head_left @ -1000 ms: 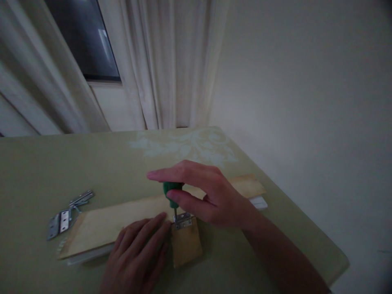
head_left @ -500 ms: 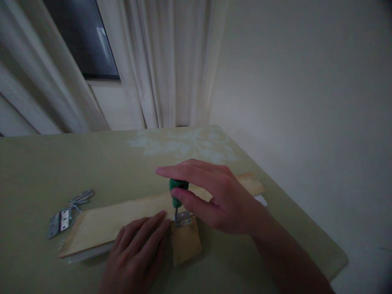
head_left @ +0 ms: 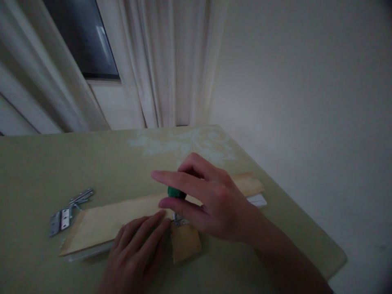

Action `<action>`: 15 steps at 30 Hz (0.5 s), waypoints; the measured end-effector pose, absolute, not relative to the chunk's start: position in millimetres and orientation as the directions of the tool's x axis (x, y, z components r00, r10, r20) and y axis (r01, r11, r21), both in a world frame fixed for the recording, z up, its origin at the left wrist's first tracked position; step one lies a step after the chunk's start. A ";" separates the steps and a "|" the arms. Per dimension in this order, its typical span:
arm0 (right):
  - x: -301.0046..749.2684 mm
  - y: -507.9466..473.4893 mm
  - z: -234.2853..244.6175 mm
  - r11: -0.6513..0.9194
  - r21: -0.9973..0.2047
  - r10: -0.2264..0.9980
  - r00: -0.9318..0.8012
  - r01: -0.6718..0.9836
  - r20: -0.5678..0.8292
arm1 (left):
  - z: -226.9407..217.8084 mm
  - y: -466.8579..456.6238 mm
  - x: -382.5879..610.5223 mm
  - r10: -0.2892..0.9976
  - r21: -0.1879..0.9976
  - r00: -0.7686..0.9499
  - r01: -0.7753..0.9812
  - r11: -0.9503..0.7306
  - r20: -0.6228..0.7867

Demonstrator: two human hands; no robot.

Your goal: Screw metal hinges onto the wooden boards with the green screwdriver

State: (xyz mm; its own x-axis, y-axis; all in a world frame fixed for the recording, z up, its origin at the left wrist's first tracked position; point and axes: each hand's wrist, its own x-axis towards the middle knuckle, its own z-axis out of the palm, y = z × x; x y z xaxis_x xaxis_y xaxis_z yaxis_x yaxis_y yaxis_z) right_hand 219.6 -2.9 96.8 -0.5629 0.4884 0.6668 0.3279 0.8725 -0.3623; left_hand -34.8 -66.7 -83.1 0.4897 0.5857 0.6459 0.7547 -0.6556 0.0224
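My right hand (head_left: 211,196) grips a green-handled screwdriver (head_left: 177,192) between thumb and fingers, with the index finger stretched out past it. The tool stands over a small metal hinge (head_left: 178,220), which is partly hidden under my thumb. This hinge lies where a long pale wooden board (head_left: 122,217) meets a small square wooden piece (head_left: 185,243). My left hand (head_left: 137,249) lies flat with its fingers stretched over the board's near edge, the fingertips close to the hinge.
Loose metal hinges (head_left: 59,221) and several screws (head_left: 76,209) lie by the board's left end. A white strip (head_left: 257,200) shows beneath the board's right end. The green tablecloth (head_left: 92,163) reaches to the curtains (head_left: 183,61) and a plain wall (head_left: 306,102).
My right hand has shifted a little left and down around the screwdriver handle, with its fingers more bent. It now covers more of the hinge. The left hand has stayed in place.
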 end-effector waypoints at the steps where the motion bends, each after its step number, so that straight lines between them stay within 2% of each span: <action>1: 221.0 -2.8 97.9 0.886 -0.377 0.462 -0.600 0.271 0.653 | -83.5 -66.5 -34.8 0.583 0.019 0.490 0.755 -0.655 0.648; 3: 221.9 -1.2 98.6 0.894 -0.411 0.416 -0.665 0.177 0.620 | -84.3 -66.0 -35.1 0.572 0.009 0.491 0.753 -0.658 0.657; 5: 220.4 1.1 97.1 0.889 -0.426 0.418 -0.679 0.168 0.603 | -84.9 -66.0 -35.8 0.564 0.002 0.493 0.752 -0.659 0.663; 9: 214.5 3.8 91.0 0.831 -0.350 0.549 -0.536 0.432 0.641 | -84.7 -66.6 -36.2 0.586 0.018 0.485 0.761 -0.649 0.649; 11: 213.2 3.5 90.1 0.821 -0.315 0.552 -0.519 0.477 0.653 | -84.3 -66.8 -35.8 0.596 0.025 0.486 0.761 -0.648 0.640; 15: 214.0 2.9 93.1 0.908 -0.281 0.419 -0.680 0.311 0.602 | -84.7 -67.1 -35.5 0.583 0.035 0.474 0.756 -0.654 0.660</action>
State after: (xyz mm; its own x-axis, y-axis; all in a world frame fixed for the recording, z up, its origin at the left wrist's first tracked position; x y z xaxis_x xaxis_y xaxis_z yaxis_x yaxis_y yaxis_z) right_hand 214.0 2.9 93.1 -0.6797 0.4195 0.6017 0.3113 0.9078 -0.2812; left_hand -35.5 -67.1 -84.7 0.4738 0.5830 0.6600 0.7559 -0.6537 0.0347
